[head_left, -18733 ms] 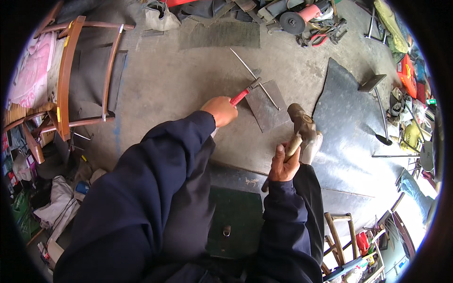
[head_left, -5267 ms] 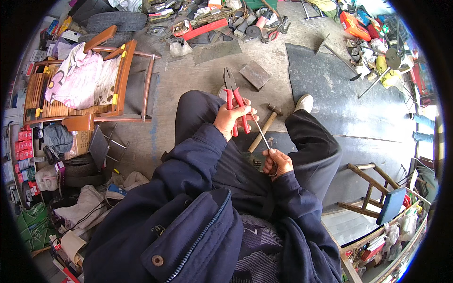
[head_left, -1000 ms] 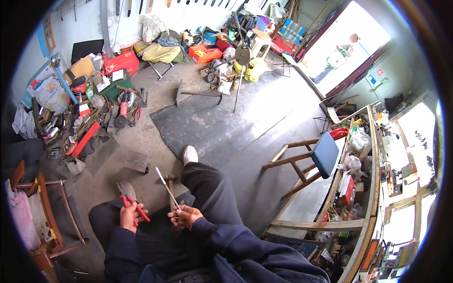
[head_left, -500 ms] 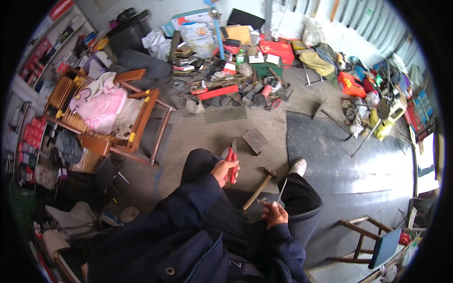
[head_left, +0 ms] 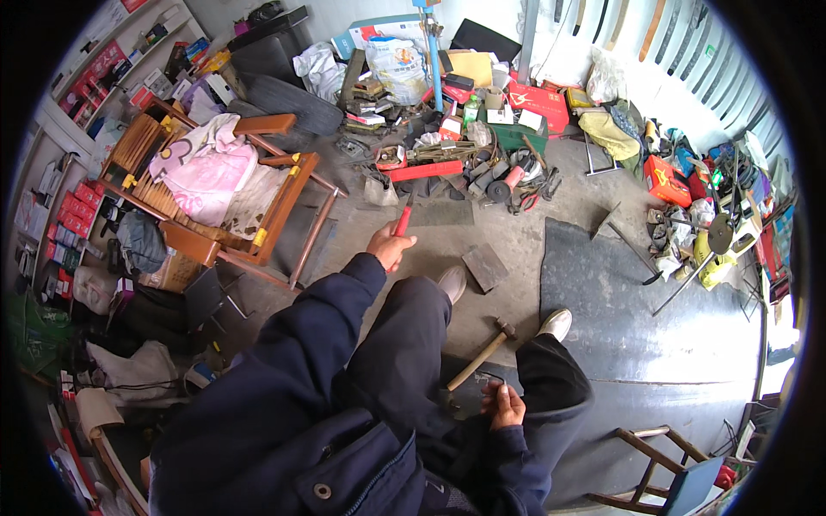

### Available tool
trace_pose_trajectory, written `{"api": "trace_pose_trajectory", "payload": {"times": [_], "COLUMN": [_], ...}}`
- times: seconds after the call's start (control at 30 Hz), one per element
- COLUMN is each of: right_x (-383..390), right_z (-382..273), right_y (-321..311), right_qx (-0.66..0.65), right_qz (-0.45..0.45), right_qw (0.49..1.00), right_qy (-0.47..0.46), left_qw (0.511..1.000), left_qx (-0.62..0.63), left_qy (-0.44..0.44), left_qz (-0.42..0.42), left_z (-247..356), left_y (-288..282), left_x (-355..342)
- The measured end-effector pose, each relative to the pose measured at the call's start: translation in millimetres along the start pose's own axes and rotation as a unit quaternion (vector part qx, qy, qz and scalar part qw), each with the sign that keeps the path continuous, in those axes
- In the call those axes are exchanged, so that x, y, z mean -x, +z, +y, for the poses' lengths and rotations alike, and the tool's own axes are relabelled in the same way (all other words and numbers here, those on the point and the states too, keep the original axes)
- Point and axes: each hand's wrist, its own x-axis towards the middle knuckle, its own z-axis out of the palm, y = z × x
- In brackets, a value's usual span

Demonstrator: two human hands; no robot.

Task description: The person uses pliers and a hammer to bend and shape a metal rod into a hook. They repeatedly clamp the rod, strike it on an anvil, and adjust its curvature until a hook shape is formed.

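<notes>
My left hand point(head_left: 387, 245) is closed on red-handled pliers point(head_left: 404, 215), held out to the left over the floor beside my raised knee. Low at the right, my right hand point(head_left: 502, 401) has its fingers closed on a thin rod point(head_left: 491, 377), which looks short and dark from here. A hammer point(head_left: 477, 359) with a wooden handle lies between my legs, its head near my right shoe point(head_left: 555, 324). Beyond my left shoe point(head_left: 452, 284) is a square metal plate point(head_left: 484, 267) on the floor.
A wooden chair point(head_left: 261, 122) with pink cloth stands at the left, near shelves point(head_left: 82, 206). A tool pile point(head_left: 456, 150) lines the back wall. Stands and bags point(head_left: 714, 258) crowd the right. A blue-seated stool point(head_left: 697, 482) is at lower right, on dark sheeting point(head_left: 645, 327).
My left hand has moved outward and up to the left with the pliers, which now point away from me. The rod in my right hand is tilted differently. The view has swung left since a second ago.
</notes>
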Motion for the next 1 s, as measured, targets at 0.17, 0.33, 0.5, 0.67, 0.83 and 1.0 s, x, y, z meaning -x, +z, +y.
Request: {"api": "trace_pose_trajectory", "payload": {"times": [0.17,0.33,0.5,0.67,0.83,1.0], "right_x": [-1.7,-20.8,-70.5,-141.3,-193.4,-216.1], "right_z": [-9.3,-36.8,-64.7,-64.1,-42.4,-17.5], "right_y": [10.9,19.2,22.7,23.6,20.5,16.7], "right_qx": [0.116,0.279,0.308,0.173,0.101,-0.003], "right_qz": [0.04,0.081,0.079,0.085,0.109,0.16], "right_qw": [0.992,0.952,0.944,0.98,0.986,0.977], "right_qy": [0.037,-0.099,-0.094,0.048,0.08,0.14], "left_qw": [0.963,0.919,0.894,0.865,0.86,0.863], "left_qx": [-0.256,-0.379,-0.43,-0.493,-0.505,-0.499], "left_qy": [0.027,-0.099,-0.126,-0.088,-0.055,-0.047], "left_qz": [0.076,0.044,0.021,0.027,0.053,0.066], "left_z": [-105.5,-222.2,-264.8,-265.5,-265.3,-277.9], "left_y": [-13.3,-9.9,3.5,26.4,47.5,57.9], "left_x": [-64.4,-111.9,-136.3,-169.0,-208.7,-245.9]}}
